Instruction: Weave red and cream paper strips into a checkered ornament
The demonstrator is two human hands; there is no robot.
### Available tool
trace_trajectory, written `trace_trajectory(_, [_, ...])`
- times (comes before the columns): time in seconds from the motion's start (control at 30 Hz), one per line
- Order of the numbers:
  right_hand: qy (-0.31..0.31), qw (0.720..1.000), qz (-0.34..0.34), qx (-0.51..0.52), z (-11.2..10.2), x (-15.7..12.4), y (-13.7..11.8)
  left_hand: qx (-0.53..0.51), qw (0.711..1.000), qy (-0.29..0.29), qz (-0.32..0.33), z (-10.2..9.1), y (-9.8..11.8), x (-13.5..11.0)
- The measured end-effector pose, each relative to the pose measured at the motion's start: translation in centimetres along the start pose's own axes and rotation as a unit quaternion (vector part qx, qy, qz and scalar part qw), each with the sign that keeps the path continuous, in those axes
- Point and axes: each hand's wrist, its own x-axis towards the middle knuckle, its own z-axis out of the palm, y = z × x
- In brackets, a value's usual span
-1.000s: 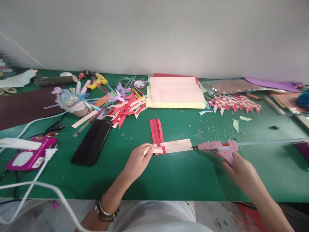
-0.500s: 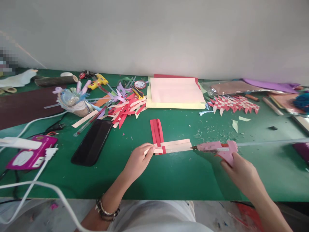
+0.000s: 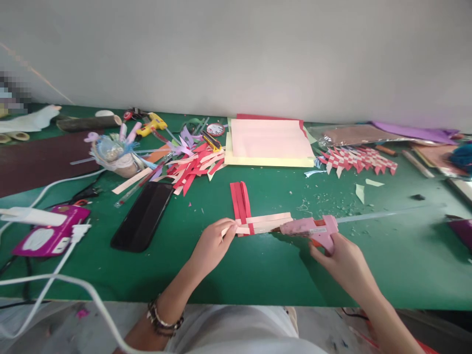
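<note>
Red paper strips (image 3: 240, 200) and pale pink paper strips (image 3: 271, 220) cross each other in a small weave on the table. My left hand (image 3: 216, 240) pinches the left end of a pale pink strip where it meets the red ones. A pink hot glue gun (image 3: 304, 227) is gripped in my right hand (image 3: 344, 258), fingers wrapped round its handle. Its nozzle points left and sits at the lower pale pink strip, to the right of the weave. A long clear glue stick (image 3: 383, 214) juts from the gun's back.
Left of my hands lie a black phone (image 3: 142, 216) and a magenta power strip (image 3: 55, 231) with white cables. Behind are loose red and pink strips (image 3: 197, 167), stacked paper sheets (image 3: 272, 139), a yellow glue gun (image 3: 152, 124) and a woven paper piece (image 3: 359, 161).
My right hand has moved left with the hot glue gun, so its nozzle has travelled along the pale pink strip towards the weave. My left hand has stayed in place.
</note>
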Motion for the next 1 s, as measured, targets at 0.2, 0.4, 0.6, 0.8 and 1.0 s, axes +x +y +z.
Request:
trace_trajectory(0.2, [0.000, 1.000, -0.002, -0.018, 0.5, -0.1, 0.3, 0.002, 1.000, 0.000, 0.001, 0.0, 0.0, 0.0])
trace_trajectory(0.4, [-0.001, 0.999, 0.001, -0.043, 0.4, -0.2, 1.1, -0.005, 1.000, -0.001, 0.001, 0.1, -0.1, 0.1])
trace_trajectory(0.6, [0.012, 0.998, 0.001, -0.059, 0.1, -0.2, 1.9, -0.005, 1.000, -0.002, -0.001, 0.1, -0.2, 0.0])
trace_trajectory(0.8, [0.007, 0.997, 0.026, -0.069, -0.1, -0.3, 2.9, -0.011, 1.000, -0.008, -0.005, 0.1, -0.2, 0.0])
trace_trajectory(1.0, [0.010, 0.994, 0.042, -0.100, -0.7, -0.4, 4.2, -0.009, 1.000, -0.001, -0.004, 0.2, -0.3, 0.0])
